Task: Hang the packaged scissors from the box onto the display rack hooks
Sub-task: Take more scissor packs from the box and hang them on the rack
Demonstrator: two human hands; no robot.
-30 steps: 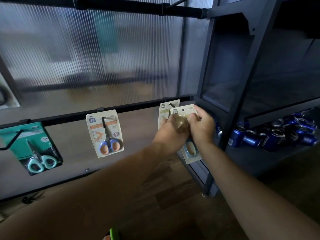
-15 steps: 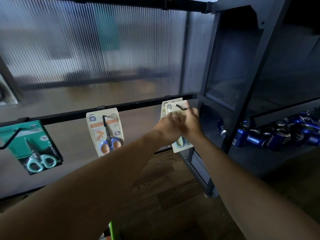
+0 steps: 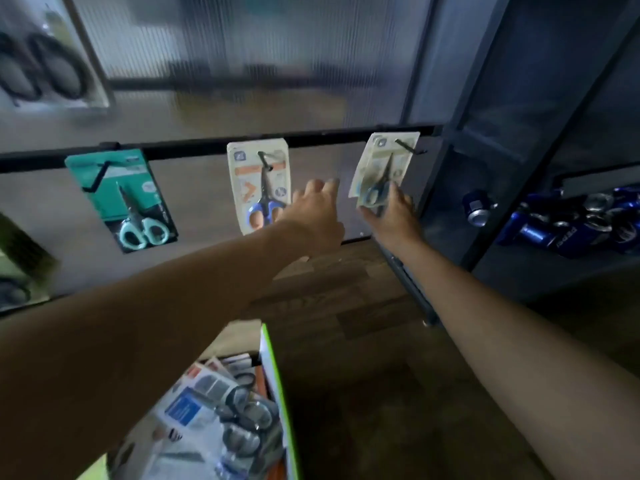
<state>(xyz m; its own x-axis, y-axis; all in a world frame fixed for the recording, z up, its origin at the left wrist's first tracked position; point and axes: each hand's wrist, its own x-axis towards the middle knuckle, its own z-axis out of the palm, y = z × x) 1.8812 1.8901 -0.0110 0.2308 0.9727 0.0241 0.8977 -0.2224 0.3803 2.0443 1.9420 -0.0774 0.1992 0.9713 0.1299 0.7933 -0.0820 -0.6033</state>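
— Ribbed translucent panel behind, black rail [image 3: 194,148] across it. Which step?

— Hanging, close to done by the look. Right pack [image 3: 381,168] on its hook [image 3: 410,147], tilted. Right hand [image 3: 394,216] at the lower edge, touching; pinching or only steadying, impossible to tell through the blur. Left hand [image 3: 315,213] wide, holding nothing, between the middle pack [image 3: 259,188] and the right one.

— Next?

— Likely letting go, then reaching down into the box [image 3: 273,375] for another pack. More scissors [image 3: 221,410] heaped inside, low and near. Calls for a free hook too; hard to spot a bare one.

— Anything in the way?

— Teal pack [image 3: 117,199] well to the left, off the path. Blue cans [image 3: 554,226] on the shelf [image 3: 540,271] at right, apart from the rail. Left forearm stretched above the box; worth pulling back first.
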